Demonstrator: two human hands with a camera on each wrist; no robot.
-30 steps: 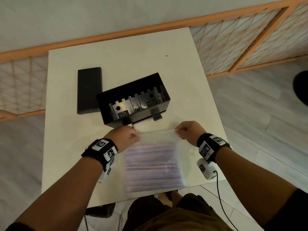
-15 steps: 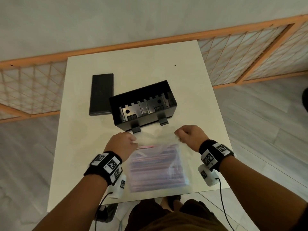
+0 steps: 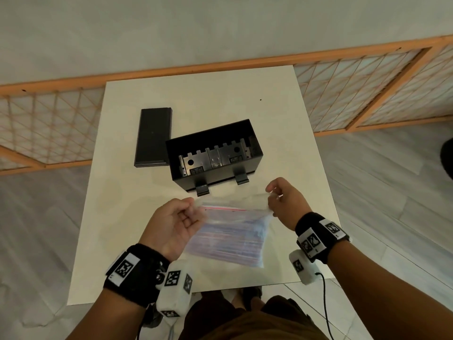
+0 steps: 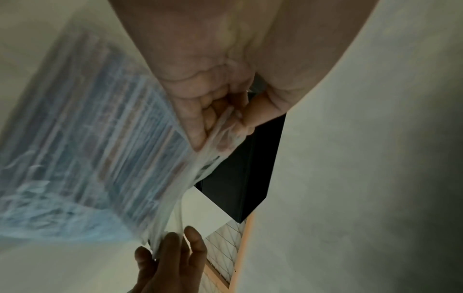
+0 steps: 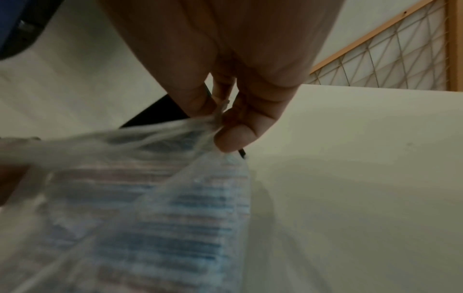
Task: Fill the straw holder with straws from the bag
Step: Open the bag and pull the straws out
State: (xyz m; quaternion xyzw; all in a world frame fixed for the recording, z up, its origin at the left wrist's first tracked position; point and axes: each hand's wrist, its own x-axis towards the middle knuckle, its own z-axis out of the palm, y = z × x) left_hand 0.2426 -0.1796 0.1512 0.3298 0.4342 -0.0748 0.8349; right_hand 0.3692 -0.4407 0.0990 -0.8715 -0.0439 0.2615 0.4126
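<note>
While the straw holder [image 3: 213, 153] is sitting uncovered on the white table [image 3: 117, 217], both hands are holding the clear bag [image 3: 228, 236] just in front of it. The left hand [image 3: 171, 224] is pinching the bag's top left corner between thumb and curled fingers [image 4: 200, 111]. The right hand [image 3: 285, 202] is pinching the top right corner, thumb against fingertip [image 5: 233, 136], with the plastic bunching at the grip. The bag's mouth is being stretched between the two hands. The straws [image 3: 228, 244], striped blue and red, are lying packed inside the bag. The holder's black lid [image 3: 153, 137] is lying flat on the table, touching the holder's left rear corner.
</note>
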